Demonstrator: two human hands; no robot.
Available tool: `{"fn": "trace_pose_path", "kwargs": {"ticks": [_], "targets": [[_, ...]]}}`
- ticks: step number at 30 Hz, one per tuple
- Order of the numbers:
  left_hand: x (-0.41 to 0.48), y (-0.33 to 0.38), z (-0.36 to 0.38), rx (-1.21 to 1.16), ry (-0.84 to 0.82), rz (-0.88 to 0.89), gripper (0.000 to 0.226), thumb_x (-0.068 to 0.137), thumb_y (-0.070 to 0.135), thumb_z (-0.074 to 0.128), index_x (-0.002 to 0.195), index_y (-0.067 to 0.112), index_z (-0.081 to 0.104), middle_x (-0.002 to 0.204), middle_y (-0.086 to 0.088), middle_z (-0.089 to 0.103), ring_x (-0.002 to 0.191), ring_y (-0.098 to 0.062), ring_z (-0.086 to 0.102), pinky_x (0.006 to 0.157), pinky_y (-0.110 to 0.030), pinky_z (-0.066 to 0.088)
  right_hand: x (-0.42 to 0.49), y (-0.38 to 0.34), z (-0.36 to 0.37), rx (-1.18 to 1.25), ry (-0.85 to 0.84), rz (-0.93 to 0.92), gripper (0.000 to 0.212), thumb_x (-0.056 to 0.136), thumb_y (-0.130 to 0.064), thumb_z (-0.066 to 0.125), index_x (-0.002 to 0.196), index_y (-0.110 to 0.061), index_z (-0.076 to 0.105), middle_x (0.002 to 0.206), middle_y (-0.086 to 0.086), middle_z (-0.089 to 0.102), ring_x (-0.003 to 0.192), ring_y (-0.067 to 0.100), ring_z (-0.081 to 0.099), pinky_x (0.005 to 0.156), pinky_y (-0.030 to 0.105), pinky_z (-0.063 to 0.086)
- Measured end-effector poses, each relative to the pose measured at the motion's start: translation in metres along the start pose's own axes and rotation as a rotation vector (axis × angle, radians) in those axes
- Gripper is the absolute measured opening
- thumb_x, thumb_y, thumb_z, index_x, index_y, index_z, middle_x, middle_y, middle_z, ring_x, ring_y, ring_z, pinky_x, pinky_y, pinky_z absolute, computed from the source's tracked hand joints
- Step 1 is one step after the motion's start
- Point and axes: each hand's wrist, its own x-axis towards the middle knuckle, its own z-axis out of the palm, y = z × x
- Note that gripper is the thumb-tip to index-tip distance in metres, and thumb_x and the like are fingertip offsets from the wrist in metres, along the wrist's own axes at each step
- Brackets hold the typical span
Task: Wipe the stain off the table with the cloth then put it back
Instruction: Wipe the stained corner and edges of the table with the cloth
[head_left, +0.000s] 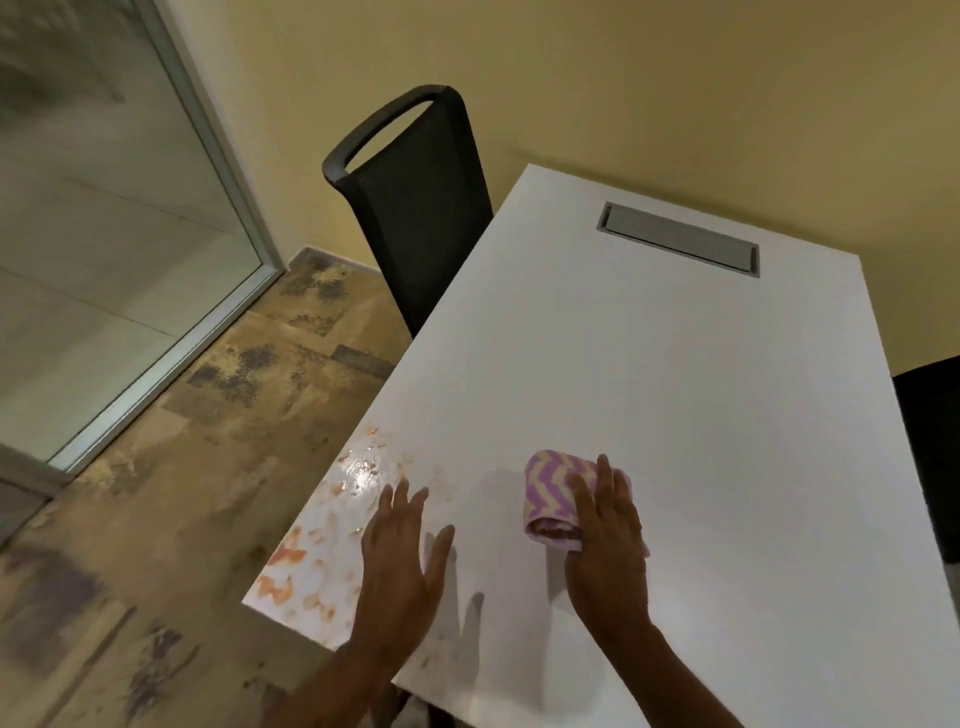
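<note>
**Inspector A:** Where do we find the cloth?

**Inspector B:** Folded on the white worktop, near the front edge, well right of the orange stain. Our right grip lies flat on it, fingers straight, clasping nothing. The left grip rests spread and released beside the stain.

**Inspector A:** Handling?

**Inspector B:** We judge it light, soft and limp; it may unfold. We advise pinching the folded thickness at its near rolled edge, or pressing flat to slide it.
</note>
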Motion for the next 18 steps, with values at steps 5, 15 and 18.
{"fn": "trace_pose_path", "kwargs": {"ticks": [5,15,18], "targets": [[-0.036,-0.049,-0.026,0.169,0.112,-0.049,0.076,0.101,0.064,0.02,0.163,0.022,0.019,0.173,0.004,-0.001,0.159,-0.01,-0.013,0.13,-0.044,0.002,-0.044,0.002,0.02,-0.056,0.0,-0.025,0.064,0.077,0.003,0.072,0.138,-0.003,0.054,0.16,0.026,0.033,0.145,0.049,0.034,0.109,0.064,0.041],[-0.105,-0.131,-0.067,0.299,0.082,-0.169,0.076,0.102,0.06,0.015,0.165,0.019,0.005,0.172,0.001,-0.01,0.158,-0.014,-0.017,0.129,-0.041,-0.006,-0.132,-0.022,0.068,-0.09,-0.313,0.119,0.068,0.079,-0.026,0.083,0.139,-0.008,0.056,0.157,0.016,0.044,0.145,0.041,0.041,0.113,0.061,0.039],[-0.114,-0.147,-0.07,0.303,0.055,-0.116,0.074,0.104,0.059,0.018,0.165,0.019,0.004,0.173,0.0,-0.008,0.159,-0.013,-0.016,0.129,-0.038,-0.007,-0.123,-0.021,0.076,-0.127,-0.297,0.167,0.07,0.07,-0.037,0.087,0.128,-0.009,0.058,0.154,0.019,0.045,0.144,0.041,0.04,0.111,0.06,0.04]]}}
